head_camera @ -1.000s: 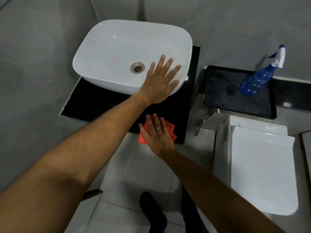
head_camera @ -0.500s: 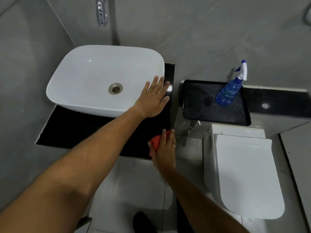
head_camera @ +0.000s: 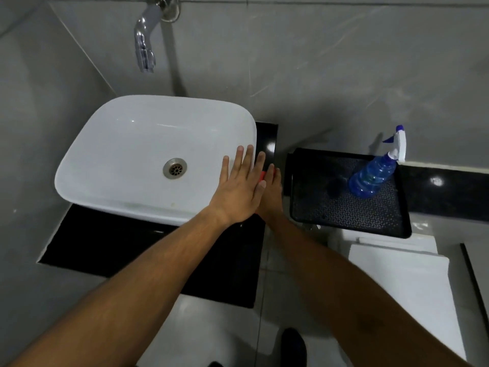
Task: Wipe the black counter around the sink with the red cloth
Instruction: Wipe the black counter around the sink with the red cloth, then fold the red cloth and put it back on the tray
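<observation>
A white basin (head_camera: pixel 137 154) sits on the black counter (head_camera: pixel 111 242). My left hand (head_camera: pixel 239 186) lies flat on the basin's right rim, fingers spread, holding nothing. My right hand (head_camera: pixel 271 194) presses the red cloth (head_camera: pixel 262 175) onto the narrow counter strip to the right of the basin. Only a small red edge of the cloth shows between the two hands; the rest is hidden under them.
A chrome tap (head_camera: pixel 145 46) juts from the grey wall above the basin. To the right, a black perforated tray (head_camera: pixel 346 207) carries a blue spray bottle (head_camera: pixel 375 176). A white toilet lid (head_camera: pixel 407 292) is below it. My shoe (head_camera: pixel 293 348) stands on the pale floor tiles.
My right hand slid the red cloth from the counter's front right corner back along the strip beside the basin. The view tilted up, showing the tap. My left hand stayed on the rim.
</observation>
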